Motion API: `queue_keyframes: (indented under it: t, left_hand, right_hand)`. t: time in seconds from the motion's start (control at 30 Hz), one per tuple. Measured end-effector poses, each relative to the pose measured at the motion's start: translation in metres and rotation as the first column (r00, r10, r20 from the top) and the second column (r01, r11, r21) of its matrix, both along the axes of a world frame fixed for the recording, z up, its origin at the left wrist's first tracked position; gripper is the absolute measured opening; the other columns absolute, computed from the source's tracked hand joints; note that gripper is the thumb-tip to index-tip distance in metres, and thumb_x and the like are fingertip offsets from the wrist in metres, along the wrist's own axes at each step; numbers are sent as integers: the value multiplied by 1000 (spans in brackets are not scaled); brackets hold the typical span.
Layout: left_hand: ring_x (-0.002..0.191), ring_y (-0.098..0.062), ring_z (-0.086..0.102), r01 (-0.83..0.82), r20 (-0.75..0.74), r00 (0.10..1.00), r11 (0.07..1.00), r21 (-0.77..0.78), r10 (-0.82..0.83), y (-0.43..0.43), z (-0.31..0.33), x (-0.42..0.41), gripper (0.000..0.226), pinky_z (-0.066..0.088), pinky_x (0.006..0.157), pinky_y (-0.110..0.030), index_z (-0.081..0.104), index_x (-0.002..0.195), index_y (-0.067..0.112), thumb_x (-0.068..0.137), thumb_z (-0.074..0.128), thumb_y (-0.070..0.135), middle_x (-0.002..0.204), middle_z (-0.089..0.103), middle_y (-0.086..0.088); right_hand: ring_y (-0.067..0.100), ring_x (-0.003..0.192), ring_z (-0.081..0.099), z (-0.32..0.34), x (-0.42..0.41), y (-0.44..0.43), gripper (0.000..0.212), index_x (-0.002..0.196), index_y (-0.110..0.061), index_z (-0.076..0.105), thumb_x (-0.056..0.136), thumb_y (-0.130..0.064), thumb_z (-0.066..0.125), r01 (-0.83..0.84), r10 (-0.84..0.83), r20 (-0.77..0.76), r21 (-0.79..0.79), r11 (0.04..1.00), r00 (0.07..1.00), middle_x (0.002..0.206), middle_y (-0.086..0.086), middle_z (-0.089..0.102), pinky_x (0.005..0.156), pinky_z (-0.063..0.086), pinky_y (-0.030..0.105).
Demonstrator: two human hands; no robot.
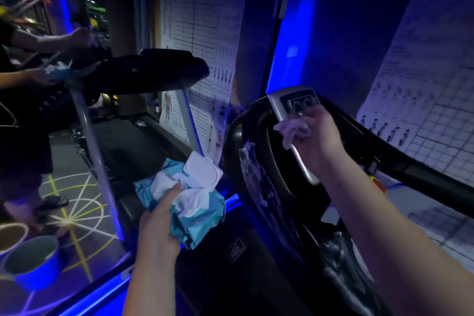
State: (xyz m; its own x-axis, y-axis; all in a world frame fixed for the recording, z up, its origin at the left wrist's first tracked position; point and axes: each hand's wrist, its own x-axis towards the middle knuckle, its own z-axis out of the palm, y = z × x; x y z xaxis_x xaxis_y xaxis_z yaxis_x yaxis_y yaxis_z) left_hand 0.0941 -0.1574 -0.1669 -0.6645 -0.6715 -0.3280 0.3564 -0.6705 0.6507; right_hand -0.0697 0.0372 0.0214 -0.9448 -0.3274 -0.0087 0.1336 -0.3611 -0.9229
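The right hand (318,136) grips a crumpled white wet wipe (292,129) and presses it against the silver curved handlebar (305,164) of a black treadmill, just below its grey console panel (300,102). The left hand (159,220) holds a soft turquoise wipe pack (197,220), its white flip lid (202,169) open and wipes bunched out. Another person (23,110) stands at left; a blue metal pot (33,264) sits on the floor.

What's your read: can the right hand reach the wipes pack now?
Probably yes: the left hand holds the wipes pack lid-open nearby, nothing between, though the right hand grips a crumpled wipe.
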Motion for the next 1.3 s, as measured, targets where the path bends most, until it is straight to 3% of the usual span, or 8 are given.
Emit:
queue_keyframes:
  t: [0.17,0.4,0.53,0.77,0.87,0.97,1.13,1.3]
  left_hand:
    - [107,-35,76,69,2,998,998,-1,-69,-18,-9,-14,65,67,72,-48,75,128,10,68,94,26,117,79,-13]
    - [108,-38,75,151,46,987,989,-1,-151,-26,-17,-31,48,56,102,-59,75,126,6,80,87,16,116,78,-18]
    - [105,-39,76,170,71,983,985,-14,-169,-29,-17,-33,41,57,100,-61,75,122,6,84,86,14,112,79,-18]
    - [103,-40,76,181,86,980,983,4,-181,-28,-16,-30,43,56,99,-64,75,121,8,81,88,14,112,79,-18]
    - [101,-40,77,179,105,979,984,0,-178,-22,-19,-25,43,57,97,-63,75,121,8,81,88,15,110,79,-18]
    - [100,-42,77,152,107,983,988,-5,-150,-19,-18,-22,48,57,96,-67,75,121,7,76,92,18,110,79,-19]
    - [99,-38,78,83,78,994,996,-23,-81,-4,-20,-11,42,59,97,-60,76,119,9,80,89,17,108,80,-17]
    - [106,-39,77,21,78,997,1000,-4,-20,29,-28,9,69,56,100,-64,75,126,11,61,94,25,115,79,-17]
  right_hand:
    - [14,68,65,-26,-3,-25,42,137,-10,52,97,4,55,230,-140,-319,266,936,937,94,11,70,51,50,16]
    - [5,93,71,-57,-37,-58,24,108,-27,79,93,-12,68,487,48,-720,517,704,693,105,-4,78,91,57,32]
    - [5,123,60,-83,-42,-72,28,115,-19,77,97,-5,61,390,249,-691,626,675,678,130,2,68,109,41,16]
    - [-3,124,58,-93,-32,-44,36,116,-30,75,98,-8,53,269,410,-644,695,667,646,128,-10,69,116,39,27]
    - [6,73,63,-82,-24,-25,37,105,-52,74,95,-21,57,281,472,-599,762,583,647,87,-7,77,79,48,18]
    - [11,56,41,-68,-27,-19,24,105,-39,78,96,-23,62,235,470,-588,754,614,659,57,-6,56,60,37,24]
    - [17,64,60,-44,-43,-39,19,107,-9,75,101,-22,62,174,190,-627,471,865,755,83,6,78,62,49,26]
    - [-14,98,64,-76,-73,-42,22,117,-23,75,99,-20,62,287,475,-686,691,663,551,114,-12,73,93,48,9]
